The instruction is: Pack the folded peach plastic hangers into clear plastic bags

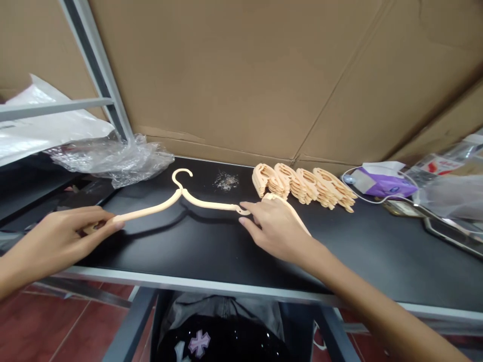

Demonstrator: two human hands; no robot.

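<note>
A cream-coloured plastic clothes hanger (209, 204) is spread out above the black table, its hook pointing up and away from me. My left hand (70, 231) is closed round the end of its left arm. My right hand (275, 226) has thumb and index finger at the tip of the right arm, where small holes show. Another cream piece (303, 225) shows behind my right hand, partly covered by it; whether it lies on the table or touches the hand I cannot tell. Several folded cream hangers (302, 183) lie in overlapping stacks at the back right.
The black tabletop (211, 251) runs across the view. Small pale crumbs (226, 181) lie near its back edge. Crumpled clear plastic (132, 158) sits back left by a grey metal frame (101, 65). At right are a purple tissue pack (388, 182), a white cable and a phone-like object (453, 236).
</note>
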